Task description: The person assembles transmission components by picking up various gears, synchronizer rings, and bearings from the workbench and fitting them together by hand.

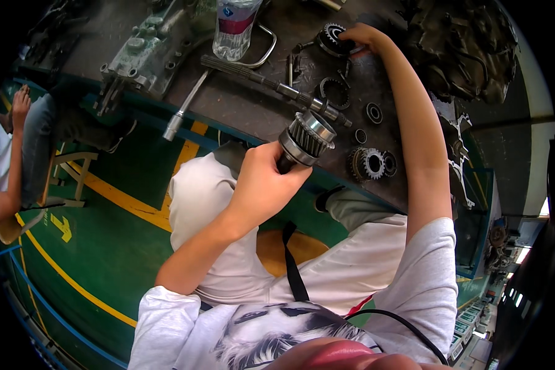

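Note:
My left hand (pixel 266 182) is wrapped round the lower end of a short gear shaft (pixel 308 137), held tilted in front of the table edge. Helical teeth and smooth metal rings show above the fingers. At the far side of the table my right hand (pixel 362 37) grips the edge of a dark toothed gear (pixel 332 38); some of its fingers are hidden. Between the hands lies a long splined shaft (pixel 271 83). Right of it are a toothed ring (pixel 334 92), a bearing (pixel 374 112), a small ring (pixel 359 136) and a stack of gears (pixel 368 163).
A water bottle (pixel 233 31) stands beside a bent metal bar (pixel 268 46). A socket wrench (pixel 182 114) overhangs the table's near edge. Metal housings (pixel 142 52) lie at left, and a large dark casting (pixel 462 49) at far right. Another person (pixel 12 142) sits at far left.

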Demonstrator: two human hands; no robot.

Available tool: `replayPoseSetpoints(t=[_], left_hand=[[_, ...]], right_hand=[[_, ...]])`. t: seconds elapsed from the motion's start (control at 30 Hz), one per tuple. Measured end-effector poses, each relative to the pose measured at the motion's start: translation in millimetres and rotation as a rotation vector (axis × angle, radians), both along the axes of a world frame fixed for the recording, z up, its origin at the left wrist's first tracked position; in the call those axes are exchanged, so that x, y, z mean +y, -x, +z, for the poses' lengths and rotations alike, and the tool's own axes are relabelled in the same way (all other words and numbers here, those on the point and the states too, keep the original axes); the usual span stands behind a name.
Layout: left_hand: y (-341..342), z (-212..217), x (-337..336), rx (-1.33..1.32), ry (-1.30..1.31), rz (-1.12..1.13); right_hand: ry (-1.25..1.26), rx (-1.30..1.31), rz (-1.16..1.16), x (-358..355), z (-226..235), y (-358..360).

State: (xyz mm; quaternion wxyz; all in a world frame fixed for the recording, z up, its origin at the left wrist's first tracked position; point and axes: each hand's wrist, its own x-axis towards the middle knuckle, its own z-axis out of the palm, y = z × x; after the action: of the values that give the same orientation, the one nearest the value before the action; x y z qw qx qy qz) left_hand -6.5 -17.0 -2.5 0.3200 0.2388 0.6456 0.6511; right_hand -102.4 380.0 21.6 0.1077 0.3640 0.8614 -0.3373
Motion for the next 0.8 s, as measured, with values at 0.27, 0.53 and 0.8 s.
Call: replayPoseSetpoints(t=[0.27, 0.53, 0.8], left_hand=[[1, 0, 0, 0.002, 0.041, -0.008], [3, 0, -1, -0.001, 0.047, -0.016], [2, -1, -2, -0.012, 0.052, -0.011]], right_hand=[[-0.159, -0.071, 0.053, -1, -5, 16], [-0.226, -0.12, 0.056, -6, -8, 25], [-0.367, 0.043, 0.175, -3, -14, 22]])
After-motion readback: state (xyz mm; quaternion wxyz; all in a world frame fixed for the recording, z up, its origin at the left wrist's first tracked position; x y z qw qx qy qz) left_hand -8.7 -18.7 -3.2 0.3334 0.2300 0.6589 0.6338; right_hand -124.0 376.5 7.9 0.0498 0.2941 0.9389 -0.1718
